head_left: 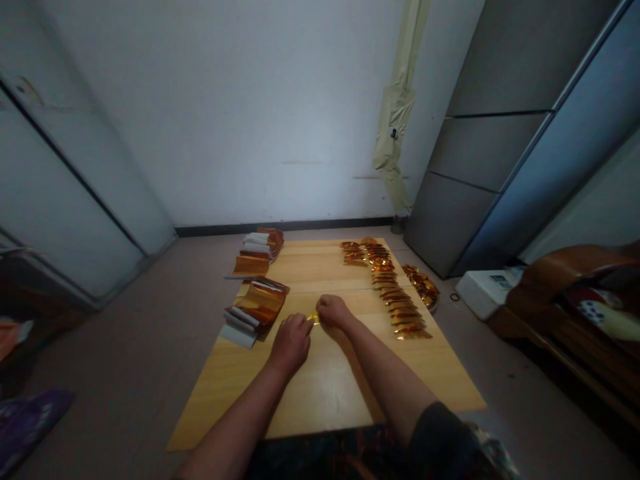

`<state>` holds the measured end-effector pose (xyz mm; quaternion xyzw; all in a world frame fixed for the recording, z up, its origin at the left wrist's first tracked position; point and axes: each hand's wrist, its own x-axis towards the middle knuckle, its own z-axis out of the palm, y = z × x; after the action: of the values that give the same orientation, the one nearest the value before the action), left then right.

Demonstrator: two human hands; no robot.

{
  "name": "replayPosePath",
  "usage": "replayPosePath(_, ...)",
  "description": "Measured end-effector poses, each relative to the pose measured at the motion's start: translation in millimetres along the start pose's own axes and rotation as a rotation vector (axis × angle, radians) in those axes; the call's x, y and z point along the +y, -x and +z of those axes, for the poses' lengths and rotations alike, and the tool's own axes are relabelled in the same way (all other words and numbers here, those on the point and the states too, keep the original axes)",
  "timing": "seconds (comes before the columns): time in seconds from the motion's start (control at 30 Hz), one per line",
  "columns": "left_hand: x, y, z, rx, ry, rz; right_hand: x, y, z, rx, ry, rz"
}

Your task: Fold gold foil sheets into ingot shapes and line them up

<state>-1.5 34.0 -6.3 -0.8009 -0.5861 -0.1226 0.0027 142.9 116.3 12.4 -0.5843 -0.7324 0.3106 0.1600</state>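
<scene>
Over the middle of the wooden table (330,393), my left hand (291,343) and my right hand (334,311) pinch a small piece of shiny gold foil paper (314,317) from its two sides. Most of the piece is covered by my fingers. To the left of my left hand lies a loose stack of gold foil sheets (267,303), some with grey-white backs showing. Another stack of foil sheets (251,265) sits behind it. On the right, folded gold foil pieces (390,287) overlap in a long row, with a shorter row (353,253) beside its far end.
Beyond the table's right edge, a heap of folded foil pieces (421,285) stands low down. A white box (484,293) and a wooden bench (545,293) are farther right. The grey refrigerator (470,147) stands near the back wall (250,113). A purple bag (33,427) lies at left.
</scene>
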Motion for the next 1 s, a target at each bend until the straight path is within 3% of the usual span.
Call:
replayPosePath(0.43,-4,16,9,0.181,-0.033,-0.050,-28,4,-1,-0.052,0.303,0.060)
replayPosePath(0.63,-3,15,5,0.176,-0.047,-0.060,-24,1,0,-0.052,0.290,0.063)
replayPosePath(0.83,-4,12,2,0.170,0.043,-0.119,-10,-6,5,0.051,0.227,0.070)
replayPosePath(1.0,-7,4,0,0.145,0.146,-0.186,-5,-1,3,0.001,0.228,-0.001)
